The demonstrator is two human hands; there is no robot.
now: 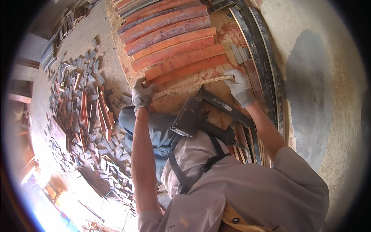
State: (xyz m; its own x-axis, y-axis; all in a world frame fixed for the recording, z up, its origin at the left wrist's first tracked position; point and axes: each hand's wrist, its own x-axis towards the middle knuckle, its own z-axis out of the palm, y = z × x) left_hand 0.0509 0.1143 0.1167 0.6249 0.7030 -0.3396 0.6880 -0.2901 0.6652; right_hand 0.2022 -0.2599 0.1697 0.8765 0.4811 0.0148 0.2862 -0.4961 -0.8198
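Observation:
My left hand (142,92), in a grey work glove, grips the left end of a thin pale wooden strip (191,83). My right hand (240,87), also gloved, holds the strip's right end. The strip lies across the board, right below a row of several red-orange wooden slats (174,50) laid side by side. A dark pneumatic nail gun (201,116) rests on my lap between my arms, just under the strip, with neither hand on it.
Dark curved strips (262,58) run along the right side of the board. A heap of small wood offcuts (83,108) covers the ground at the left. A hose (108,193) trails over the ground at lower left. Bare stained concrete (320,96) lies at the right.

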